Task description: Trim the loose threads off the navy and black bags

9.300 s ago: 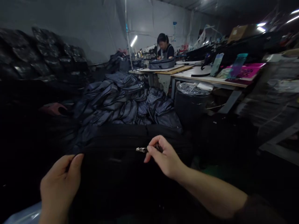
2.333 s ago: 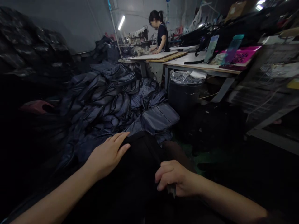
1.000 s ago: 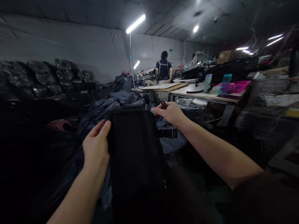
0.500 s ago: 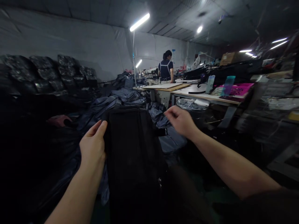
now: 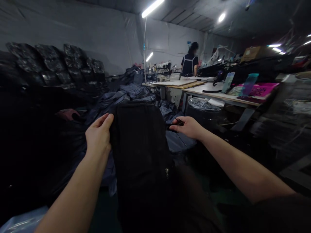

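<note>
Holding the black fabric bag (image 5: 141, 155) upright at 12 o'clock, the left hand (image 5: 98, 132) pinches its edge in a narrow grip, a steady hold. At 1 o'clock, the right hand (image 5: 188, 127) closes a narrow grip on small dark snips (image 5: 179, 121), their tips clear of the fabric.

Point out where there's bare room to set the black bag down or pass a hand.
The pale tabletop is bare left of the black curved piece. Dark floor shows between the left forearm and the black bag. Crowded: the heaped grey-blue bags and stacked black bundles behind.

No legible txt, labels or signs.
</note>
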Motion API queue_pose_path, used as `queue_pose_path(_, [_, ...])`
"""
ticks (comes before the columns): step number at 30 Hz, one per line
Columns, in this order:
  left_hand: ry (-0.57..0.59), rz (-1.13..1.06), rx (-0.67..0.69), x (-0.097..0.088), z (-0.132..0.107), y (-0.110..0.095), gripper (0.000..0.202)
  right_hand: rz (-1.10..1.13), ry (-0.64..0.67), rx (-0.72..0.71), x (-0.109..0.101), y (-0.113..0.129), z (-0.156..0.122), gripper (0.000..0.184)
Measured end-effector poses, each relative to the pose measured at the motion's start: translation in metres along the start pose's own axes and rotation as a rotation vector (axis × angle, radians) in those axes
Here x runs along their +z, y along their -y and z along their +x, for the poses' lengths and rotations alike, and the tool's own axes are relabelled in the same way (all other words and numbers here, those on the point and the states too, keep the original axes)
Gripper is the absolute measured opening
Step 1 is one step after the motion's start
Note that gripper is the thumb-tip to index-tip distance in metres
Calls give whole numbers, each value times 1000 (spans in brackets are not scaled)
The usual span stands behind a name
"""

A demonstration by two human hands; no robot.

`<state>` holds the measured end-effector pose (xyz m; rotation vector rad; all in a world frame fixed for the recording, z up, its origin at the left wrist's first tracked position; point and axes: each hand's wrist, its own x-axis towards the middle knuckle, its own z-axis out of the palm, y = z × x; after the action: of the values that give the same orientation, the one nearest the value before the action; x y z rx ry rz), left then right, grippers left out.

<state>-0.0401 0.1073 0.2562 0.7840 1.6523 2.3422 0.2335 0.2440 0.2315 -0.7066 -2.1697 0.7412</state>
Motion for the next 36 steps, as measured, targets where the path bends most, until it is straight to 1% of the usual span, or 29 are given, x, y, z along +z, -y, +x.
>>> queue_pose_path(3, [-6,-23,18,-1,13,10,37,1,-243,4,6,0,-11,30])
queue_pose_path(4, [-20,-20,22,-2,18,13,37,2,-308,-5,11,3,-20,30])
queue_pose_path(5, [-38,-16,27,-3,24,17,36,11,-328,-4,18,6,-32,31])
queue_pose_path(6, [-55,-10,33,-4,29,21,35,34,-283,15,27,9,-45,33])
queue_pose_path(7, [-71,-5,39,-6,35,24,34,64,-179,34,37,12,-59,34])
queue_pose_path(9, [-91,6,45,-7,45,30,32,125,87,103,58,14,-87,38])
queue_pose_path(10, [-95,9,46,-7,48,33,32,133,175,141,67,14,-99,40])
queue_pose_path(12, [-100,17,41,-6,53,36,31,101,262,190,82,14,-118,48])
queue_pose_path(14, [-107,37,46,-2,55,36,30,39,276,211,91,15,-128,51])
queue_pose_path(15, [-108,49,51,0,55,36,30,3,262,220,94,17,-132,49])
queue_pose_path(17, [-104,71,59,3,54,36,29,-73,206,245,96,22,-136,41])
queue_pose_path(19, [-97,81,57,6,55,36,29,-98,162,260,97,27,-139,31])
queue_pose_path(21, [-97,87,52,7,56,37,28,-32,194,266,100,28,-141,24])
queue_pose_path(24, [-106,97,46,8,60,42,28,87,258,308,107,23,-144,27])
queue_pose_path(26, [-111,107,40,7,63,45,29,106,248,329,113,17,-144,32])
queue_pose_path(28, [-114,112,37,6,65,48,30,108,234,308,116,11,-142,36])
queue_pose_path(31, [-111,98,35,5,67,50,32,89,297,248,114,7,-135,42])
queue_pose_path(33, [-104,99,32,5,66,50,32,30,374,236,110,7,-127,44])
queue_pose_path(36, [-94,128,25,6,62,46,30,-23,517,218,106,9,-117,40])
